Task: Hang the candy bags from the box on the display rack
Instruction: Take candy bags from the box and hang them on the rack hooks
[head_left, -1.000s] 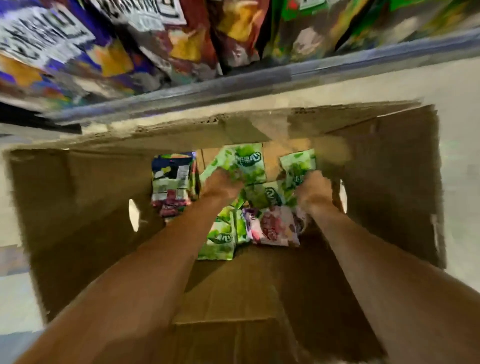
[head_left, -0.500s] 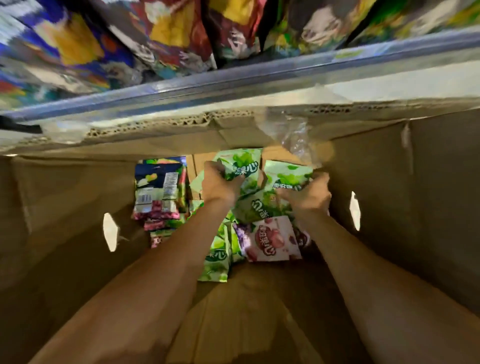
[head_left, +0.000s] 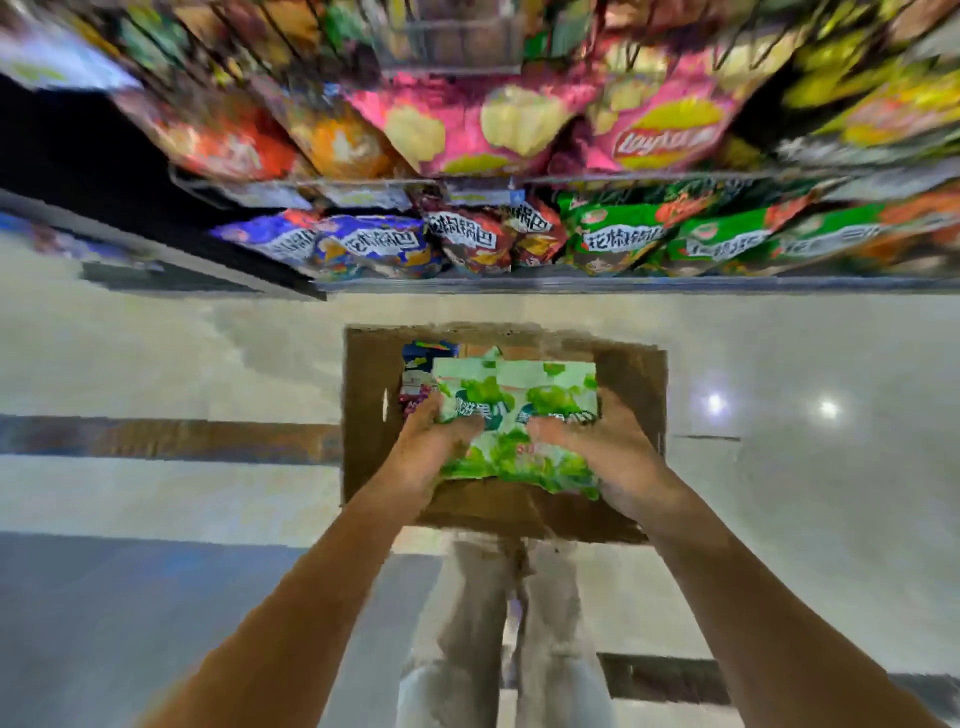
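A bunch of green candy bags (head_left: 514, 415) is held above the open cardboard box (head_left: 366, 410) on the floor. My left hand (head_left: 431, 447) grips the bunch at its left side and my right hand (head_left: 597, 441) grips it at its right side, thumbs on top. Under the bunch, a blue and a reddish bag (head_left: 418, 364) lie in the box's far left corner. The rest of the box's inside is hidden by the bags and my hands.
Shelves of snack bags stand ahead: pink chip bags (head_left: 467, 130) above, blue, red and green bags (head_left: 467, 239) below. A shelf edge (head_left: 571, 285) runs above the box. Pale glossy floor (head_left: 779, 364) surrounds the box. My legs (head_left: 493, 623) stand just behind it.
Both hands have lifted the green bags up out of the box. The view has pulled back and up, so the whole box and the shelves now show.
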